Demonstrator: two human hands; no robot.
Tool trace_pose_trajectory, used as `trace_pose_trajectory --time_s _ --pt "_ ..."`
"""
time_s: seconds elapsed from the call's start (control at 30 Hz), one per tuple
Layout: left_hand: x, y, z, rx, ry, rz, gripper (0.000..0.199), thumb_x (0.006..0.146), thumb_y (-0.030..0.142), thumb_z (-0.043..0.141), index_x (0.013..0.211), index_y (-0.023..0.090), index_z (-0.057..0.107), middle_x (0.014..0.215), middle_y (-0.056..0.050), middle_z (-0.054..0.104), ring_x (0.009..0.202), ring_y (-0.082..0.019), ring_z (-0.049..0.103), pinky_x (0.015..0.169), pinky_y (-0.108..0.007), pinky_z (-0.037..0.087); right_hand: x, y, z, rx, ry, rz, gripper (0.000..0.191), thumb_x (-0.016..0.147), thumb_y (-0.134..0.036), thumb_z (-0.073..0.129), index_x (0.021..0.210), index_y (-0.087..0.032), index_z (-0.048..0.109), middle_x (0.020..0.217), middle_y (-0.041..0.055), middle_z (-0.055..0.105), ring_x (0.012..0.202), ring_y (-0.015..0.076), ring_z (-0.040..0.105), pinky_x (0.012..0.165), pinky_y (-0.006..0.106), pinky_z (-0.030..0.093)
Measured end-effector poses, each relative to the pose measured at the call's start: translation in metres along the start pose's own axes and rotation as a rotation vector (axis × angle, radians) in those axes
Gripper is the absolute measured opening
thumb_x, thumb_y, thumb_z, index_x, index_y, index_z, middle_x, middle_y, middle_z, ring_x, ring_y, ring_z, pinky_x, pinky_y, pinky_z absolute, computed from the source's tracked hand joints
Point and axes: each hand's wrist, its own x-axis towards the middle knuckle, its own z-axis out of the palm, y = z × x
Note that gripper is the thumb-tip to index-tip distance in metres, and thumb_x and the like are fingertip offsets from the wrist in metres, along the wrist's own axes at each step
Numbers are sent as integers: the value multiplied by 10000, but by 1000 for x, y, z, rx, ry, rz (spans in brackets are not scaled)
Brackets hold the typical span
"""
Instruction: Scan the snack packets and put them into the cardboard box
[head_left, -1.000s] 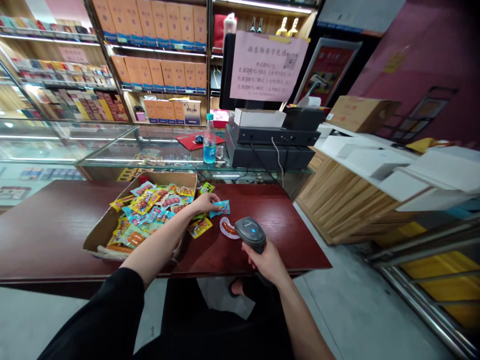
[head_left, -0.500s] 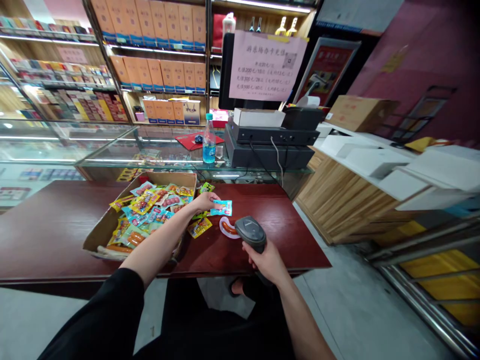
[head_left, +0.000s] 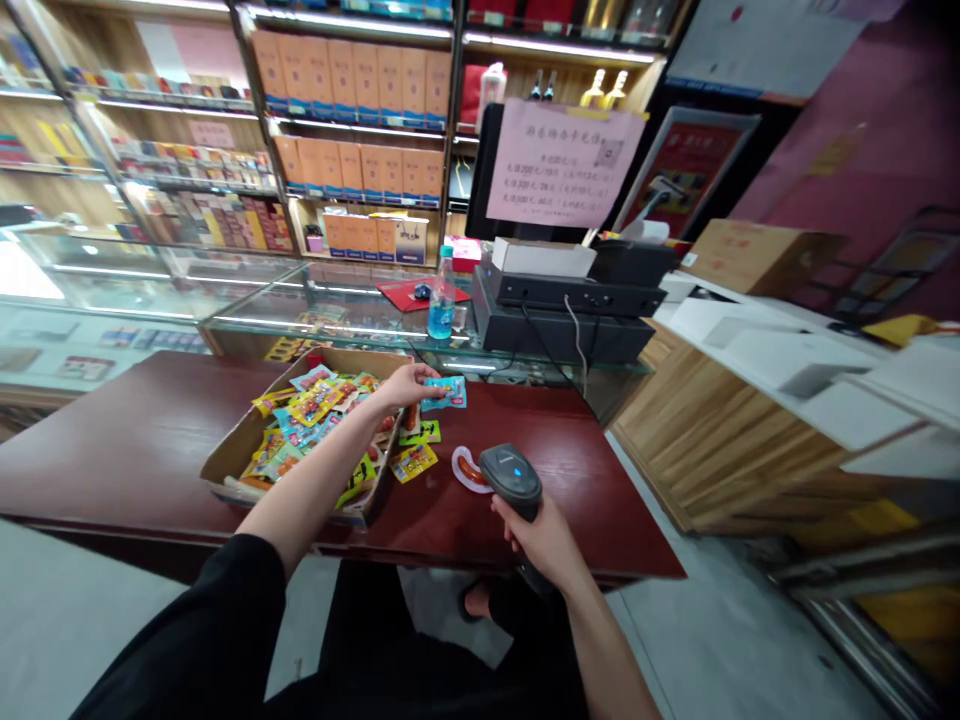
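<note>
Between the fingers of my left hand point(head_left: 409, 386) is a small blue snack packet point(head_left: 448, 392), held above the table. My right hand point(head_left: 546, 538) is wrapped round the handle of a dark barcode scanner point(head_left: 511, 474), whose top shows a blue light. Close to the scanner's head lies a sausage in clear packaging point(head_left: 470, 469). A yellow snack packet point(head_left: 413, 463) and a green one point(head_left: 421, 432) rest on the table below my left hand. My left forearm reaches over a cardboard box point(head_left: 225, 452) full of colourful snack packets.
The dark red table point(head_left: 585, 440) spans the front. Behind it, a glass counter point(head_left: 345, 318) carries a blue-liquid bottle point(head_left: 442, 300), a red mat and a monitor with a pink sign point(head_left: 564, 160). White boxes point(head_left: 780, 340) stand at right.
The view has shifted, so the scene sits lower and farther right. A blue light now shows on the scanner. The blue packet is still in my left hand, angled slightly differently.
</note>
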Motion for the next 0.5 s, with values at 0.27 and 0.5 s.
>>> trace_pose_trajectory --time_s 0.27,0.5 --pt "-51 24 -130 531 490 90 417 581 438 778 866 162 651 784 -15 698 748 -163 652 692 -243 485 15 3 13 68 -114 -60 410 798 -533 629 887 -134 604 491 -20 555 379 111 478 379 215 375" --pt "-63 14 -90 719 339 111 322 701 441 678 864 164 679 857 -46 719 793 -193 664 706 -265 477 16 8 17 71 -109 -61 417 793 -533 637 917 -136 604 498 -22 564 381 112 489 376 213 378"
